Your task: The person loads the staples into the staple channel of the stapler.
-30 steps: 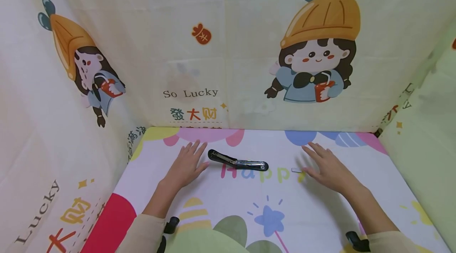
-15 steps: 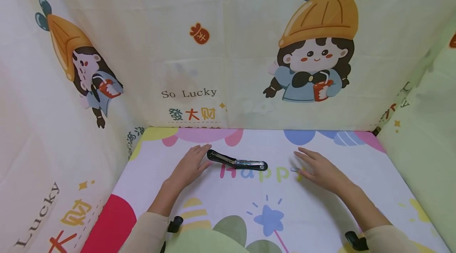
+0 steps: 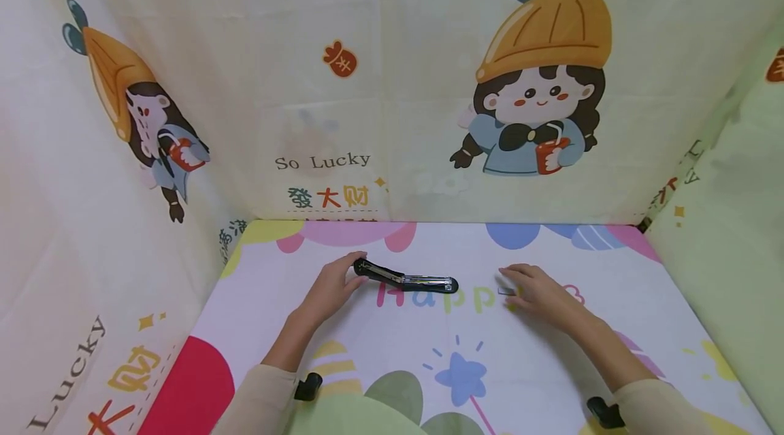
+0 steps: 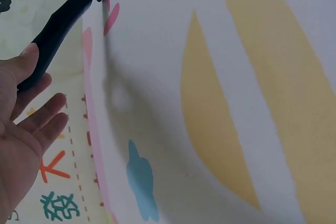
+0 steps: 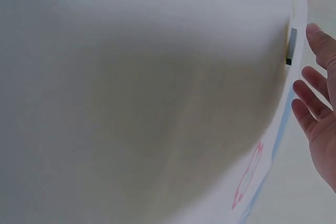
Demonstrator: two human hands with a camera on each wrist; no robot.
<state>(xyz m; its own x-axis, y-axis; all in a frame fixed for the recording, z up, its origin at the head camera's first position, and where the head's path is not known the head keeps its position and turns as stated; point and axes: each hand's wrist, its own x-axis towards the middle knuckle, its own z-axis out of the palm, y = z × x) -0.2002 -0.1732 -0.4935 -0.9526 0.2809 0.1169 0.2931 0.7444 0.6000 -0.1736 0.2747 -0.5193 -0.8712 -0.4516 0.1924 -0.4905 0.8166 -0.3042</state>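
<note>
A black stapler, its top folded open, lies across the middle of the table in the head view. My left hand pinches its left end; in the left wrist view the thumb presses one side of the dark stapler, and the other fingers spread loosely behind. To the right lies a small silvery strip of staples. Over it hovers my right hand, thumb and fingers apart. The right wrist view has the staple strip just beyond the thumb tip, with a gap between.
A white tablecloth with coloured prints covers the table. Printed cloth walls close off the back and both sides. Black straps with camera mounts sit at both wrists.
My left hand has moved right onto the stapler's left end and now pinches it. My right hand has moved slightly left and down towards the staple strip, its fingers drawing in.
</note>
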